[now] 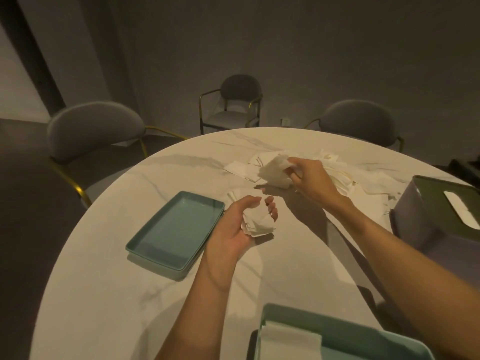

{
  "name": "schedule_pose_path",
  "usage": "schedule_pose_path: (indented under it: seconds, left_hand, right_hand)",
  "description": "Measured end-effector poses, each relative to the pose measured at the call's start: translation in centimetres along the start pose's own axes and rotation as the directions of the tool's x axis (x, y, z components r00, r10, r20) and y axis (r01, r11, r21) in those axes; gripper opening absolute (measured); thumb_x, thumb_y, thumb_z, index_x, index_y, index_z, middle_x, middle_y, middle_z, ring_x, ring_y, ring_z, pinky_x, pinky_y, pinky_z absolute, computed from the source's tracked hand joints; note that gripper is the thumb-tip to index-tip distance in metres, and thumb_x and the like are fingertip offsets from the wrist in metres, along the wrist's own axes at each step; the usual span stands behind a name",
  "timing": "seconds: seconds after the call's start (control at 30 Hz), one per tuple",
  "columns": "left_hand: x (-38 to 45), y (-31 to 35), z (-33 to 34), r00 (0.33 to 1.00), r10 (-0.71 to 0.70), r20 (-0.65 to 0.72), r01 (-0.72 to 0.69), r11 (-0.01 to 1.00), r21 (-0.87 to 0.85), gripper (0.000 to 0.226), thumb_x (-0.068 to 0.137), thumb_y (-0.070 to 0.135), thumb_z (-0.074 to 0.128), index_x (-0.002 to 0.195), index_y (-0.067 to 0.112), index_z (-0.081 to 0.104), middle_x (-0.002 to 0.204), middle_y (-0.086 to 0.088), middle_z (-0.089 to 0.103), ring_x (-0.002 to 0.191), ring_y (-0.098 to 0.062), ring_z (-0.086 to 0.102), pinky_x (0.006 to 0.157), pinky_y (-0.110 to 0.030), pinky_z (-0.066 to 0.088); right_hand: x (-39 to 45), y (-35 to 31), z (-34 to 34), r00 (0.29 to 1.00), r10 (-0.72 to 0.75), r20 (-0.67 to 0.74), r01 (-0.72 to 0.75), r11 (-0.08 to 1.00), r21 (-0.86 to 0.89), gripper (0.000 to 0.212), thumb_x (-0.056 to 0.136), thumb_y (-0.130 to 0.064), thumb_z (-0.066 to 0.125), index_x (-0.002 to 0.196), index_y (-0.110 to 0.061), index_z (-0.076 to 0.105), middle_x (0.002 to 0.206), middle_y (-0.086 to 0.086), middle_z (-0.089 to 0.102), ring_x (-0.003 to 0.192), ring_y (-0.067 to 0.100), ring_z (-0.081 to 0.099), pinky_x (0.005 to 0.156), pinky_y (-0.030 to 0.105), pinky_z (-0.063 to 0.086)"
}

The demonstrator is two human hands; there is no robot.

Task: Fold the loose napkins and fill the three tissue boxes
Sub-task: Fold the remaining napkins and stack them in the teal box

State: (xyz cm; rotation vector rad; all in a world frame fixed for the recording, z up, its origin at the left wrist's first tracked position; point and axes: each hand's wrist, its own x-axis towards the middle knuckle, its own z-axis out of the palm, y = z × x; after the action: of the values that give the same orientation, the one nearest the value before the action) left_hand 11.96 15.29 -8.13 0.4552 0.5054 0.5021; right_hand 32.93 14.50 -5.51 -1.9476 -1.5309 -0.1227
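Nearest at 5 o'clock: open teal tissue box, some white napkins already lying flat in its left side, not full. Left hand, centre frame, fingers curled round a small folded stack, thumb over the top. Right hand, about 1 o'clock, pinches a crumpled napkin lifted just off the loose pile. Second box at 3 o'clock is closed, white showing in its slot. Teal lids, two nested, at 9 o'clock. Can't see a third box.

Risks, my read:
- Stack is only cupped, edges already fanned. Using that hand to help fold likely lets sheets slide and the folds open.
- Pinched napkin is bunched, not flat. Folding it mid-air probably gives a skewed fold that won't sit flush in the box.
- Pile is tangled; a pull may drag neighbours toward the table edge at 2 o'clock.
- Right forearm passes close over the closed box; could nudge it.
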Motion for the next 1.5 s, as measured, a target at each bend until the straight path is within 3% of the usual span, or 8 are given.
schedule_pose_path:
  seconds: [0.17,0.33,0.47,0.67,0.87,1.07,1.27,1.5]
  left_hand:
    - [0.2,0.0,0.2,0.997,0.049,-0.066,-0.049,0.999,-0.009,0.022,0.094,0.010,0.058,0.099,0.018,0.078,0.092,-0.005,0.071,0.079,-0.021,0.064,0.086,-0.034,0.049]
    - [0.5,-0.6,0.4,0.994,0.062,-0.093,-0.061,0.998,0.018,0.021,0.092,0.019,0.069,0.101,0.002,0.076,0.092,-0.015,0.073,0.077,-0.027,0.071,0.082,-0.041,0.056]
    - [0.3,-1.0,0.8,0.999,0.041,0.008,-0.042,0.999,0.030,0.037,0.088,0.017,0.074,0.121,0.001,0.074,0.125,-0.020,0.070,0.113,-0.034,0.070,0.107,-0.048,0.050]
    - [0.4,-1.2,0.8,0.986,-0.044,0.163,0.032,0.996,0.078,0.049,0.094,0.033,0.073,0.134,0.006,0.068,0.140,-0.019,0.063,0.125,-0.036,0.064,0.106,-0.054,0.050]
    - [0.3,-1.2,0.8,0.990,0.048,0.136,-0.047,0.999,-0.008,0.065,0.091,0.036,0.079,0.146,0.013,0.053,0.134,-0.020,0.066,0.111,-0.036,0.070,0.089,-0.051,0.058]
    - [0.2,-1.2,0.8,0.996,0.035,0.080,-0.043,0.994,0.096,0.027,0.089,0.023,0.072,0.105,0.001,0.079,0.108,-0.017,0.072,0.091,-0.029,0.071,0.106,-0.045,0.047]
    - [1.0,-1.4,1.3,0.937,0.347,-0.048,-0.311,0.887,0.340,0.019,0.095,0.011,0.066,0.083,0.007,0.081,0.088,-0.015,0.073,0.075,-0.021,0.073,0.072,-0.032,0.058]
    - [1.4,-2.0,1.1,0.849,0.529,0.002,-0.485,0.777,0.402,0.056,0.074,0.015,0.087,0.126,0.014,0.067,0.108,-0.018,0.076,0.097,-0.037,0.075,0.084,-0.050,0.060]
  right_hand:
    - [-2.7,-2.3,-4.7,0.976,0.215,0.044,-0.213,0.878,0.428,0.016,0.101,-0.030,0.062,0.111,-0.021,0.070,0.109,-0.005,0.069,0.098,0.018,0.063,0.085,0.028,0.050]
    - [-5.9,-3.5,-7.9,0.932,0.128,0.340,-0.329,0.694,0.641,0.010,0.097,-0.032,0.064,0.102,-0.029,0.072,0.099,-0.015,0.073,0.102,0.015,0.066,0.088,0.027,0.056]
    - [-6.7,-2.3,-9.0,0.853,-0.037,0.521,-0.250,0.847,0.469,0.042,0.084,-0.050,0.068,0.121,-0.029,0.068,0.118,-0.014,0.070,0.109,0.011,0.065,0.095,0.027,0.055]
    - [-6.6,-1.9,-9.8,0.879,0.013,0.477,-0.095,0.984,0.148,0.070,0.075,-0.065,0.064,0.136,-0.031,0.055,0.131,-0.011,0.060,0.114,0.016,0.060,0.100,0.032,0.055]
    - [-6.7,-2.0,-11.6,0.900,-0.009,0.435,-0.226,0.846,0.484,0.048,0.071,-0.053,0.070,0.116,-0.035,0.067,0.118,-0.014,0.068,0.113,0.014,0.064,0.095,0.027,0.054]
    - [-6.4,-1.2,-10.8,0.953,0.080,0.292,-0.226,0.829,0.512,0.015,0.092,-0.032,0.068,0.107,-0.030,0.066,0.111,-0.004,0.065,0.110,0.020,0.061,0.103,0.041,0.049]
    - [-7.3,-2.5,-7.9,0.984,0.075,0.163,-0.136,0.904,0.406,0.032,0.110,-0.022,0.035,0.104,-0.026,0.067,0.103,-0.021,0.062,0.094,0.004,0.058,0.087,0.024,0.043]
    - [-7.9,-3.6,-5.1,0.953,0.099,0.286,-0.157,0.970,0.186,0.059,0.069,-0.082,0.059,0.103,-0.034,0.068,0.099,-0.027,0.057,0.090,-0.003,0.055,0.074,0.015,0.039]
